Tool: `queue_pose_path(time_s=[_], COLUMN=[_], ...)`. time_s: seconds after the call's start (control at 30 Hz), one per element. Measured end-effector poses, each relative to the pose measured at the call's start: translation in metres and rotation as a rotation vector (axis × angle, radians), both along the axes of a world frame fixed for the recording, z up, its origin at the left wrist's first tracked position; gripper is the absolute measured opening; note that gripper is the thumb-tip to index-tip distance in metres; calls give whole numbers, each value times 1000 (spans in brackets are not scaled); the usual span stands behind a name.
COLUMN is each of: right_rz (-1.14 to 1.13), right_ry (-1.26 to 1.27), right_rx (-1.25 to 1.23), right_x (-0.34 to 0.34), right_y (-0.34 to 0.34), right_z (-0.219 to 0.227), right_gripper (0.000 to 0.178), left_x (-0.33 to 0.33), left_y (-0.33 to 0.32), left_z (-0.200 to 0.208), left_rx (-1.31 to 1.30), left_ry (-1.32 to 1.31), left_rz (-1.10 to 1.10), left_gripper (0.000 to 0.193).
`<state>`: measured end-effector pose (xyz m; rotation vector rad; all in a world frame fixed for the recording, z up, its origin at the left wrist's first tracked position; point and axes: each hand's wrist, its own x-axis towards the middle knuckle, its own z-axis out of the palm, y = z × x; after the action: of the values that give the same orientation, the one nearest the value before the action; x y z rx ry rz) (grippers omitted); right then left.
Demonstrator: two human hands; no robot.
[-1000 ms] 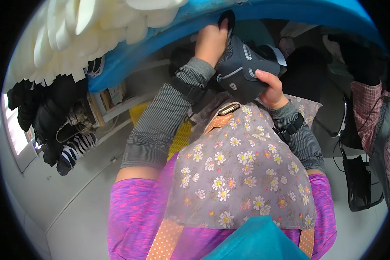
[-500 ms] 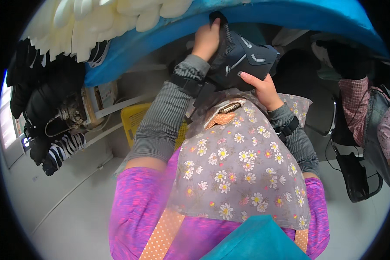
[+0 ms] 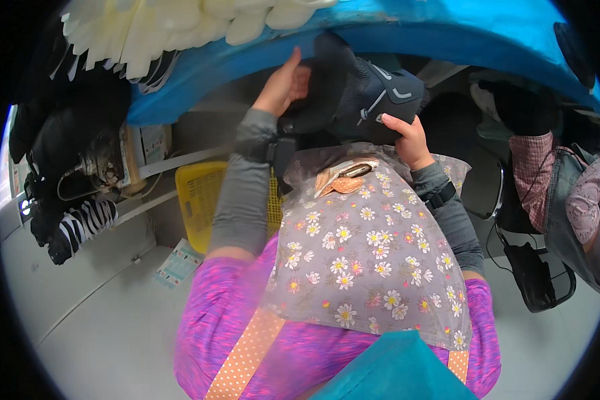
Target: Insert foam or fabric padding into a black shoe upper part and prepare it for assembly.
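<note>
A dark shoe upper [image 3: 380, 93] with a mesh part and light grey stripes is held over my lap, in front of the blue-covered bench edge. My right hand [image 3: 412, 141] grips its near right side, thumb on top. To the left of the piece, my left hand [image 3: 285, 87] has its thumb raised and its fingers apart, with nothing seen in it. A blurred black part of the upper lies just beyond those fingers; whether they touch it I cannot tell.
The blue bench covering [image 3: 447, 37] curves across the top, with pale foam-like pieces [image 3: 173, 27] piled at its left. A yellow basket [image 3: 197, 200] stands below left. Dark uppers [image 3: 80, 127] hang at far left. Another person's checked sleeve [image 3: 532, 173] and a black chair [image 3: 537, 273] are at right.
My left hand has let go of the upper's far end and come down to the left. My right hand keeps its hold, and the upper has shifted only slightly.
</note>
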<state>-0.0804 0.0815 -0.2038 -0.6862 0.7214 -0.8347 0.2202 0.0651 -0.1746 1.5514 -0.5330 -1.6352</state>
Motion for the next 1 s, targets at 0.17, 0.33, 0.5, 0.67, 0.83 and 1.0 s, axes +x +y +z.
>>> queue_pose_path(time_s=[0.17, 0.33, 0.5, 0.67, 0.83, 1.0], right_rz=[45, 54, -44, -93, -89, -35], right_ry=[-36, -22, -224, -303, -328, -373], right_rx=[45, 6, 69, 204, 284, 310], right_x=[-3, 1, 7, 14, 23, 20], right_y=[-7, -5, 1, -2, 1, 5], right_z=[-4, -4, 43, 17, 16, 8], right_gripper=[29, 35, 35, 29, 20, 21], left_x=[-32, -57, -102, -97, -83, -96], left_y=[22, 19, -1, -46, -59, -66], left_z=[42, 63, 97, 49, 18, 22], left_rx=[-67, -496, -609, -546, -754, -593], left_ry=[-303, -1157, -1563, -1590, -1706, -1581], left_rz=[-328, -358, -246, -369, -605, -713], left_gripper=[49, 37, 22, 28, 43, 46])
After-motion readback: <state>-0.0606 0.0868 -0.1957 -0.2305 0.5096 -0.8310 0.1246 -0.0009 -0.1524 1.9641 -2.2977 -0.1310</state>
